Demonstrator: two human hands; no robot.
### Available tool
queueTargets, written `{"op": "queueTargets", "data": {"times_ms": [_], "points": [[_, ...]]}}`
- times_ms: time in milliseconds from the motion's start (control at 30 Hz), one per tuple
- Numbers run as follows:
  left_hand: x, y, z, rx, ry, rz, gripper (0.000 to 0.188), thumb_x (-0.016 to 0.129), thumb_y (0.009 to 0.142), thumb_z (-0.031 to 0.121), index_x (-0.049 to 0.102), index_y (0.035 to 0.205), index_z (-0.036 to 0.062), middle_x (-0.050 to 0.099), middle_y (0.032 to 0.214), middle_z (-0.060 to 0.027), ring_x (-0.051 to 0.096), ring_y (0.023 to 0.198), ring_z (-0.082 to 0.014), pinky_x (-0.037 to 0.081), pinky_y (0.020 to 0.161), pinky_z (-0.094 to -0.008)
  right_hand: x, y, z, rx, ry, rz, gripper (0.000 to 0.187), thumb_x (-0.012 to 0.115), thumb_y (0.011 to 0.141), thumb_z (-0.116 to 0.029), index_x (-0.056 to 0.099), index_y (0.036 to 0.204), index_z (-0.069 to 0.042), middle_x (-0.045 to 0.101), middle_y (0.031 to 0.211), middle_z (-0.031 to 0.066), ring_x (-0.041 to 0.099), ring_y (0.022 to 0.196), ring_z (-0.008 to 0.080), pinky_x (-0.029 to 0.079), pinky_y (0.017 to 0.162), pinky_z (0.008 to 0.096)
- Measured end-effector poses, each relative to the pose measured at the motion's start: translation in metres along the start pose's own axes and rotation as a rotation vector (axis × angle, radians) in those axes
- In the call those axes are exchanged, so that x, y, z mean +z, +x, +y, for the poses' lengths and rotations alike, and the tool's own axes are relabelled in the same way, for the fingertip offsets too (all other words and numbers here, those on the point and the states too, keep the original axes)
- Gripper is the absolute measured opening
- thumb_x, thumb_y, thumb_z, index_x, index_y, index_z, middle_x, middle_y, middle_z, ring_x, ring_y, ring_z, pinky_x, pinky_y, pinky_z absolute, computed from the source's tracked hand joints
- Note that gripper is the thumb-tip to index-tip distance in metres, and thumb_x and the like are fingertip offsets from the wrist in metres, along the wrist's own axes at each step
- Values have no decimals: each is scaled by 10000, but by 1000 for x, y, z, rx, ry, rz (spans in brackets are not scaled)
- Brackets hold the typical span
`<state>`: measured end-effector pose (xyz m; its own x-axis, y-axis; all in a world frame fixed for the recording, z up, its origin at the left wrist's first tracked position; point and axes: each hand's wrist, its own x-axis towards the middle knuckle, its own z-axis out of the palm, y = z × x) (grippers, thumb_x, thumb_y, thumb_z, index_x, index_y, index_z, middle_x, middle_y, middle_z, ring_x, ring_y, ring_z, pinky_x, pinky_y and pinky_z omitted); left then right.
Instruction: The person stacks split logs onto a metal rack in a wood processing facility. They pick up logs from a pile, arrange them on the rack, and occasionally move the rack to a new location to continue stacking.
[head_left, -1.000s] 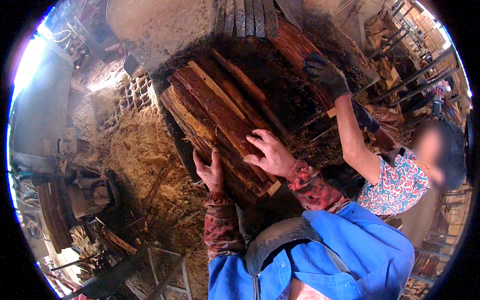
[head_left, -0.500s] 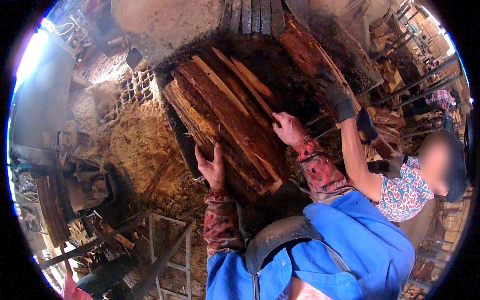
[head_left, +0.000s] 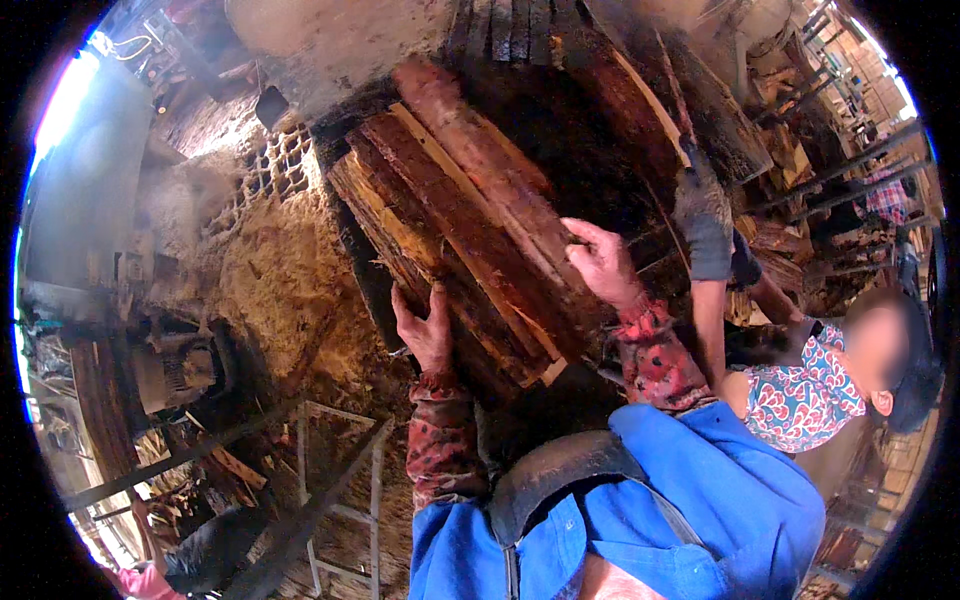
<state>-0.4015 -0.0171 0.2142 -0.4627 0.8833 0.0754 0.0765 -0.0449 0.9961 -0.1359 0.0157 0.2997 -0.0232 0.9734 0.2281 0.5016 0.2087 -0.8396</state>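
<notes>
Several long bark-covered wood slabs (head_left: 440, 220) lie side by side, slanting down to the right before me. My left hand (head_left: 425, 330) rests against the near left edge of this stack, thumb and fingers apart. To its right, my right hand (head_left: 605, 265) has its fingers bent at the edge of a reddish bark slab (head_left: 480, 150) on the far side of the stack, seemingly pinching it. That slab is blurred by motion, bark side up. Beyond my right hand, a co-worker's gloved hand (head_left: 705, 215) is at the near end of another long slab (head_left: 640, 90).
A co-worker in a patterned shirt (head_left: 800, 400) stands close at my right. Sawdust (head_left: 280, 270) is heaped left of the stack beside a metal mesh (head_left: 275, 165). A metal frame (head_left: 375, 490) stands at the lower left. Dark metal bars (head_left: 840, 180) run along the right.
The reddish slab has turned over and shifted, now bark side up across the stack. My right hand has moved slightly right. The co-worker's gloved hand has moved right and nearer; my left hand stays.
</notes>
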Motion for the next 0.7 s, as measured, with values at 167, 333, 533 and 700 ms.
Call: {"op": "queueTargets", "data": {"times_ms": [167,333,533,700], "points": [[3,3,-3,23,-10,0,706,725,879,300,410,1379,-85,556,1289,-202,540,1163,-263,434,988,-385,32,6,16,-227,-365,-91,295,693,817,-135,654,1045,49,587,1174,184,564,1094,355,465,954,405],[8,5,-3,10,5,-16,736,718,886,327,385,1395,-87,533,1320,-223,518,1199,-286,418,1005,-399,36,4,20,-223,-345,-75,279,686,827,-130,648,1032,55,595,1185,187,567,1111,347,471,958,396],[9,1,15,21,40,34,695,720,885,284,400,1383,-81,552,1292,-205,526,1168,-264,422,994,-379,-1,23,23,-165,-337,16,290,688,835,-167,661,1059,14,633,1120,177,598,1061,361,481,937,406],[2,0,16,17,53,9,667,727,880,256,415,1367,-77,569,1267,-185,547,1127,-234,440,969,-353,-17,60,70,68,-634,-102,544,717,816,-313,567,1270,-54,462,1338,221,464,1231,408,430,1013,446]]}}
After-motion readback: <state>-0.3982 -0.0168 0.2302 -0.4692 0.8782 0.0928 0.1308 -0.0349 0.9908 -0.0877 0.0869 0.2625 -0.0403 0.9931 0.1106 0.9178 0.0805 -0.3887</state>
